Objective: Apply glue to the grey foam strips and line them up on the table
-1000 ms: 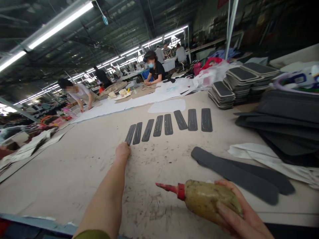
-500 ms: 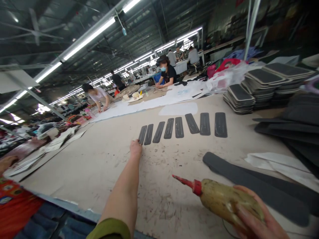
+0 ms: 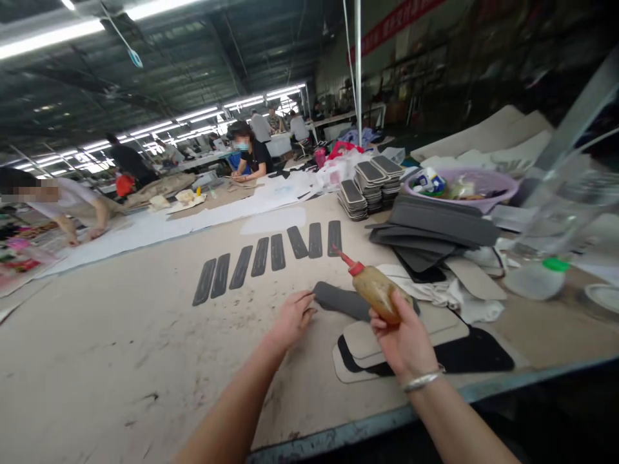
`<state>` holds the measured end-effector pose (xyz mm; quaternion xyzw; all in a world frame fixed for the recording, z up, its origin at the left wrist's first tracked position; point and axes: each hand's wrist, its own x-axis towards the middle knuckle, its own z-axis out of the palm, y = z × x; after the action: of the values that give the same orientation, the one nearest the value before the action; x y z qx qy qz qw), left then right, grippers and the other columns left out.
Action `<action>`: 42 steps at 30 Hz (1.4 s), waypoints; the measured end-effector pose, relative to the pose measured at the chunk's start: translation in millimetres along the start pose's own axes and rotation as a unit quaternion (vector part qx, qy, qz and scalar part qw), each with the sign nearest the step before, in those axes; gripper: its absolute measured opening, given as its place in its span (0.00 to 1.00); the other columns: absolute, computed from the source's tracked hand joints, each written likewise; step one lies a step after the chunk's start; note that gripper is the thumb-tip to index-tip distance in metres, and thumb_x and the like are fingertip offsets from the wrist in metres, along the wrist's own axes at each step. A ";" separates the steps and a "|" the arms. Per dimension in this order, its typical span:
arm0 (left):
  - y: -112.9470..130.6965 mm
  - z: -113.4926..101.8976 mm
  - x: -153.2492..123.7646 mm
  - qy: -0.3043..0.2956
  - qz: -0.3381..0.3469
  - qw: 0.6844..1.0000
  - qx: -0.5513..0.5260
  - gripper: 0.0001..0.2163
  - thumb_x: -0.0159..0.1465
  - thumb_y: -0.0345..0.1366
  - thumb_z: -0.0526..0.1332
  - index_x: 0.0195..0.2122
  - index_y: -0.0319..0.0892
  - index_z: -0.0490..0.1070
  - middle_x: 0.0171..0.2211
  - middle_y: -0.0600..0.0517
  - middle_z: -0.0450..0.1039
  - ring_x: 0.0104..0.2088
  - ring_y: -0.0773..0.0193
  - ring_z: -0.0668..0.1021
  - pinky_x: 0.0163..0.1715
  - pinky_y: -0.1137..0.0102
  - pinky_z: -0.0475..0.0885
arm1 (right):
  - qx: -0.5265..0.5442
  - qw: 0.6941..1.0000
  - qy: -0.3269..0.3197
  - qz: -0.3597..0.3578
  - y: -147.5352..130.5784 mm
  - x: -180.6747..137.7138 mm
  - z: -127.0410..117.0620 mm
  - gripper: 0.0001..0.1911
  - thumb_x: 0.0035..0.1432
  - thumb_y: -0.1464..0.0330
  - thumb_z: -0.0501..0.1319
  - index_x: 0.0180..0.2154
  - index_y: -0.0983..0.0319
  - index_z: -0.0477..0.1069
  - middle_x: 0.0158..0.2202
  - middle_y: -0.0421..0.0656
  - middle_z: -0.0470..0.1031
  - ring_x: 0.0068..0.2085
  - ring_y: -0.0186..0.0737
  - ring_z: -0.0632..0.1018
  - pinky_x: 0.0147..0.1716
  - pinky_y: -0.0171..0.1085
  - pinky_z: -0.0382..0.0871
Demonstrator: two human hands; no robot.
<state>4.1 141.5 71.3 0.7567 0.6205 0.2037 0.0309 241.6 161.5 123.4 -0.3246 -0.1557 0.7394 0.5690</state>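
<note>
Right hand (image 3: 405,335) wrapped around a squeeze bottle (image 3: 375,290) of amber-brown glue, red nozzle tilted up and away, toward the far side of the tabletop (image 3: 120,335). Bottle held off the surface, above a long dark grey foam strip (image 3: 338,299) that lies flat. Left hand (image 3: 291,317) just left of the bottle, palm down, fingers loosely spread and holding nothing; fingertips at or touching the near end of the grey strip, contact hard to confirm. Directly below the bottle, toward the tabletop's near edge, a few flat beige cut pieces (image 3: 387,338) lie overlapped on a black piece (image 3: 474,354). Beyond the bottle, a row of eight narrow dark strips (image 3: 268,256) laid side by side. Right of the bottle, a pile of dark grey sheets (image 3: 435,225); behind that pile, stacks of dark pads (image 3: 370,183) and a pink basin (image 3: 464,187). Far right of the bottle, a clear bottle with green cap (image 3: 536,277). Other people work at the far end of the tabletop.
</note>
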 end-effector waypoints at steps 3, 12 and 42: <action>18.5 2.6 20.0 -0.055 0.050 0.995 0.066 0.15 0.62 0.32 0.52 0.50 0.37 0.68 0.49 0.41 0.69 0.50 0.57 0.70 0.51 0.60 0.65 | -0.037 0.999 0.001 0.007 -2.7 -0.7 -5.8 0.20 0.44 0.58 0.67 0.38 0.56 0.65 0.33 0.37 0.69 0.25 0.29 0.68 0.16 0.26 0.57; 14.4 3.6 45.4 -0.180 0.105 0.961 0.179 0.10 0.62 0.36 0.55 0.36 0.39 0.75 0.35 0.47 0.74 0.37 0.62 0.75 0.41 0.67 0.68 | -0.066 0.997 -0.008 0.034 -0.5 3.2 -7.2 0.15 0.42 0.61 0.70 0.34 0.55 0.72 0.40 0.44 0.68 0.28 0.36 0.68 0.12 0.29 0.57; 39.0 -52.1 -225.5 0.073 -0.207 0.967 0.130 0.06 0.64 0.34 0.52 0.39 0.42 0.67 0.36 0.48 0.71 0.37 0.62 0.75 0.37 0.68 0.71 | -0.256 0.948 -0.188 -0.026 69.4 -45.8 1.0 0.27 0.47 0.57 0.67 0.46 0.57 0.61 0.34 0.37 0.68 0.26 0.30 0.67 0.18 0.27 0.60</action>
<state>-11.0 -92.7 69.9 0.5924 0.7853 0.1648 -0.0718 196.1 97.5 96.4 -0.3101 -0.4523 0.7072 0.4464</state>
